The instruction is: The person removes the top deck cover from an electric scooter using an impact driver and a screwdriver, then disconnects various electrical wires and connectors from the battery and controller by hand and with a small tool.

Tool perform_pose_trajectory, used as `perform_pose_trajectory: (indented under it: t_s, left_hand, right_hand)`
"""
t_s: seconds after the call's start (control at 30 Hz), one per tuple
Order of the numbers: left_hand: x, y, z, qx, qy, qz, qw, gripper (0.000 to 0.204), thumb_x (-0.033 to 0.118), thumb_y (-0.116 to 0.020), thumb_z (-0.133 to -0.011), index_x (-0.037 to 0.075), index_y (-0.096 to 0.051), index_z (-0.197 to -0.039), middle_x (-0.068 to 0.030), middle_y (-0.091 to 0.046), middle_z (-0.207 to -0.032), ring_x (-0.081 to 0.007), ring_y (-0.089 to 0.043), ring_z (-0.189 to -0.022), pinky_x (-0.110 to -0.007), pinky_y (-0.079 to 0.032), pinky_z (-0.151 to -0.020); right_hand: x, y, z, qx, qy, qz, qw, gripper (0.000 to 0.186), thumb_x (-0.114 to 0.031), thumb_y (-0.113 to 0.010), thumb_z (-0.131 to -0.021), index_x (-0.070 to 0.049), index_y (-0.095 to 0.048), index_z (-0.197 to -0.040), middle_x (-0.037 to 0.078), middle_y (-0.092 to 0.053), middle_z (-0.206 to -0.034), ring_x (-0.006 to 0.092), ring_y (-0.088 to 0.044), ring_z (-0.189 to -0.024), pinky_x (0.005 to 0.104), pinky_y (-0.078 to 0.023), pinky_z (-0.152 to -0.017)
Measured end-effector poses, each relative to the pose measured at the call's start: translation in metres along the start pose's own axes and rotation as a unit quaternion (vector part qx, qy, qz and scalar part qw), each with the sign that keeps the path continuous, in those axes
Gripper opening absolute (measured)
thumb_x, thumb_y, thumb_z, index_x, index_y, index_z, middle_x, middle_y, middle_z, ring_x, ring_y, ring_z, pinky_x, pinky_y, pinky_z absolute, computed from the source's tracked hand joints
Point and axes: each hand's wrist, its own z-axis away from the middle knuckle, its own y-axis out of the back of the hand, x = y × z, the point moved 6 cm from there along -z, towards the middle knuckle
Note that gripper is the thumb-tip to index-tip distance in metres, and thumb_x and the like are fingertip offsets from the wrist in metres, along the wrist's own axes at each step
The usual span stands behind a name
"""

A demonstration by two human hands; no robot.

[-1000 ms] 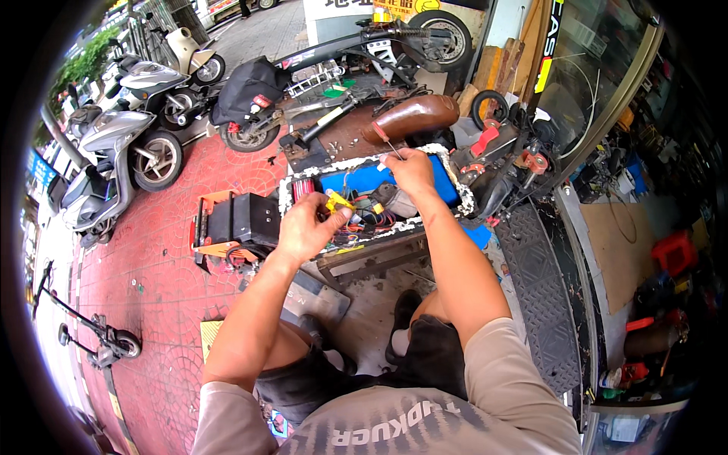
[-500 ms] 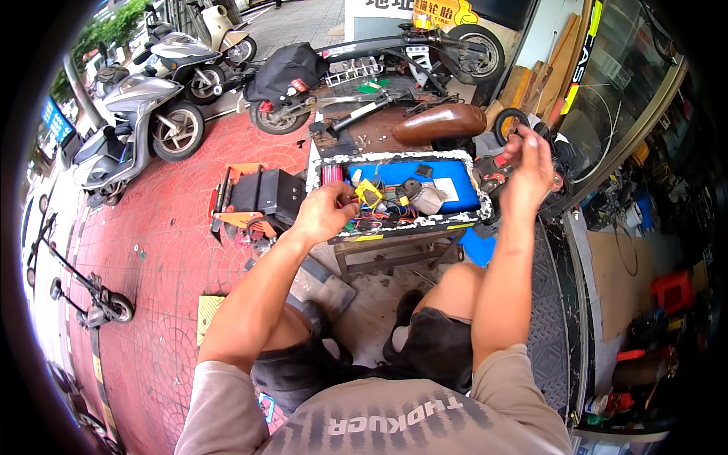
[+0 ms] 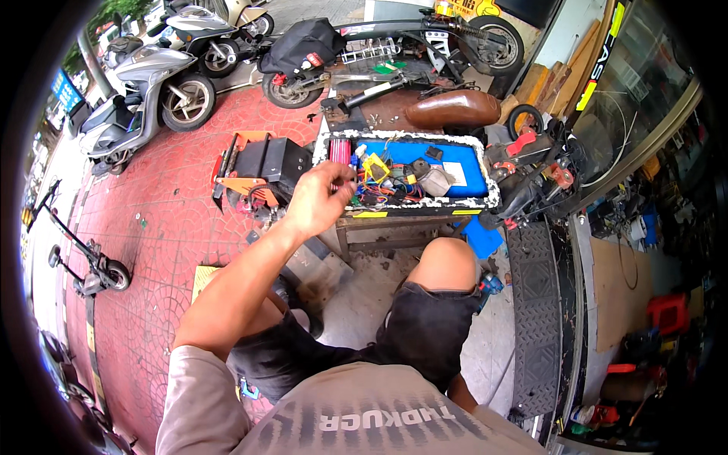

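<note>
My left hand (image 3: 322, 199) is at the near left corner of a long black box (image 3: 406, 214) whose rim carries ragged white sealant. Its fingers and thumb are bent together beside the coloured wires (image 3: 375, 191); what they hold, if anything, is hidden. Inside the box lie a blue-wrapped battery pack (image 3: 472, 171), a red finned block (image 3: 341, 150) at the left end, a yellow part (image 3: 374, 167) and a greyish bundle (image 3: 435, 180) on the wires. A bit of my right arm (image 3: 459, 394) shows beside my shorts, but that hand is out of sight.
The box rests on a low metal stand (image 3: 383, 231). To its left is a black case with orange brackets (image 3: 273, 163). Behind are a brown seat (image 3: 453, 110) and a partly stripped bike (image 3: 409, 38); scooter parts (image 3: 531, 163) crowd the right. A blue tool (image 3: 491, 284) lies by my knee.
My right hand, raised over the box's right side before, has dropped down out of view. My left hand stays at the box's left corner. The whole view has shifted slightly.
</note>
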Motion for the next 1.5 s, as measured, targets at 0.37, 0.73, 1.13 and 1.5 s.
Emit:
perform_pose_trajectory:
  t_s: [0.37,0.73,1.13,1.5]
  left_hand:
    - [0.0,-0.079,-0.066,-0.136,0.069,0.0,0.988,0.044,0.025,-0.082,-0.089,-0.006,-0.062,-0.114,-0.0073,-0.067,-0.091,-0.0139,-0.059,-0.082,-0.032,-0.051,-0.074]
    - [-0.159,-0.022,-0.098,-0.264,0.231,0.219,0.911,0.053,0.046,-0.07,-0.095,0.01,-0.064,-0.133,0.0067,-0.067,-0.109,-0.0034,-0.051,-0.076,-0.021,-0.034,-0.059]
    - [-0.21,-0.032,-0.121,-0.169,0.192,0.243,0.936,0.02,0.036,-0.059,-0.097,0.016,-0.059,-0.096,0.0074,-0.048,-0.083,-0.0086,-0.041,-0.073,-0.025,-0.032,-0.065]
    - [-0.067,-0.199,-0.034,-0.251,0.202,0.227,0.919,0.021,0.033,-0.059,-0.096,0.013,-0.062,-0.102,0.0036,-0.061,-0.092,-0.0144,-0.056,-0.083,-0.033,-0.046,-0.071]
  right_hand:
    - [-0.015,-0.02,-0.022,-0.042,0.035,0.126,0.991,0.026,-0.028,-0.064,-0.095,-0.007,-0.078,-0.101,0.016,-0.076,-0.089,0.0319,-0.075,-0.087,0.0452,-0.057,-0.077]
    - [0.077,-0.015,0.055,0.06,-0.25,-0.482,0.838,0.031,-0.04,-0.063,-0.098,-0.012,-0.078,-0.097,0.005,-0.076,-0.086,0.0161,-0.069,-0.069,0.0339,-0.053,-0.062]
    - [0.241,-0.019,0.236,0.137,-0.363,-0.376,0.842,0.024,-0.036,-0.074,-0.083,-0.014,-0.081,-0.09,0.005,-0.074,-0.073,0.0186,-0.069,-0.06,0.035,-0.058,-0.056]
    - [0.318,-0.135,0.416,0.354,-0.511,-0.316,0.717,0.043,-0.042,-0.071,-0.085,-0.01,-0.079,-0.112,0.015,-0.077,-0.113,0.0333,-0.071,-0.112,0.0432,-0.055,-0.099]
